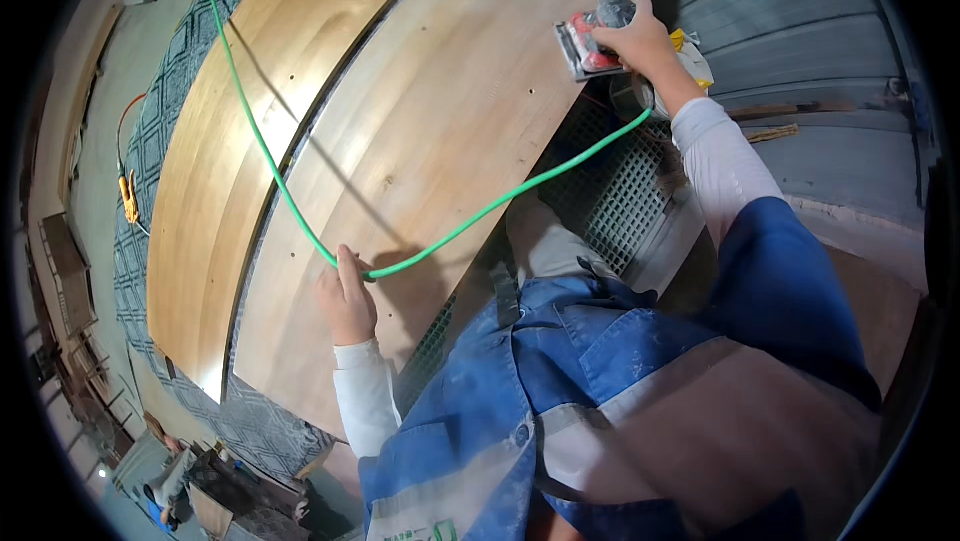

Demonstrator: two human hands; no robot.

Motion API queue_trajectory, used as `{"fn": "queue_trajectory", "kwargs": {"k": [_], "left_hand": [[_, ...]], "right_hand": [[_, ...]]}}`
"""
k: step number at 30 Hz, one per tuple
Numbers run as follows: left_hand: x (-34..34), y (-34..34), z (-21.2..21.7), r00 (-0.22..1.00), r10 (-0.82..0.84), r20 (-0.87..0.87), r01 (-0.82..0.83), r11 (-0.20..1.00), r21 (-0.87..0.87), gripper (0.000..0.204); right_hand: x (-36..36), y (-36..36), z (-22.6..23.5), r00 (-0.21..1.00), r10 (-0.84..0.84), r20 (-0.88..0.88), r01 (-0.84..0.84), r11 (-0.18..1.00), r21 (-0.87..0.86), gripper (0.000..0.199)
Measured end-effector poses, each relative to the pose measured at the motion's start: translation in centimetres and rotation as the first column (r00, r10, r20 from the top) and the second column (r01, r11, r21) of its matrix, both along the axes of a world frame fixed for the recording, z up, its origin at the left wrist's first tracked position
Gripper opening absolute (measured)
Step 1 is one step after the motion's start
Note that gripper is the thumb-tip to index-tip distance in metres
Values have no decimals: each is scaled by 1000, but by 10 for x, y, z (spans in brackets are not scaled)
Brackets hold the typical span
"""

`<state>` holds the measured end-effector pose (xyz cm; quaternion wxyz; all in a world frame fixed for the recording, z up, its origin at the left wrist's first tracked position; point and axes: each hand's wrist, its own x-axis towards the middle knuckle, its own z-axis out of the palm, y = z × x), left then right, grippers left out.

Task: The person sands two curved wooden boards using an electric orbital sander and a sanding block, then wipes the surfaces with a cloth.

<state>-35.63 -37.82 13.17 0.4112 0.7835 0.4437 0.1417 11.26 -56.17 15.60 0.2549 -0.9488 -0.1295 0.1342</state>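
Note:
My right hand (648, 46) is wrapped round a red and grey sander (588, 49) with a dark rounded top. The sander is at the far right edge of a pale wooden panel (430, 111), its flat base over the wood; I cannot tell if it touches. A green hose (520, 189) runs from beside my right wrist, sags across the panel and rises to the far left. My left hand (347, 303) pinches this hose between thumb and fingers, above the near part of the panel. Beyond a narrow gap lies a glossier, yellower wooden panel (225, 161).
Dark patterned cloth (140, 241) lies under the panels, with a yellow-handled air gun (128, 198) on its left edge. A perforated grating (612, 186) is below the hose. Grey ribbed sheeting (800, 26) fills the right side, with a wood strip (775, 134) on it.

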Motion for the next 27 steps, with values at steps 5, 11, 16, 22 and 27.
{"fn": "queue_trajectory", "kwargs": {"k": [5,11,16,22,27], "left_hand": [[-11,0,-1,991,116,62,-112,992,-64,63],[-30,8,-9,984,138,112,-123,983,-133,63],[-47,12,3,972,223,78,-215,972,-100,60],[-69,14,12,900,324,291,-230,922,-312,60],[-88,8,11,871,391,298,-280,893,-352,60]], "right_hand": [[-92,12,3,947,307,99,-308,951,-8,80],[-280,12,4,695,712,-96,-716,699,-2,78],[-267,18,10,753,658,1,-658,752,21,74],[-151,73,-5,939,342,40,-343,939,16,75],[-245,140,-12,850,526,-8,-521,844,124,81]]}}
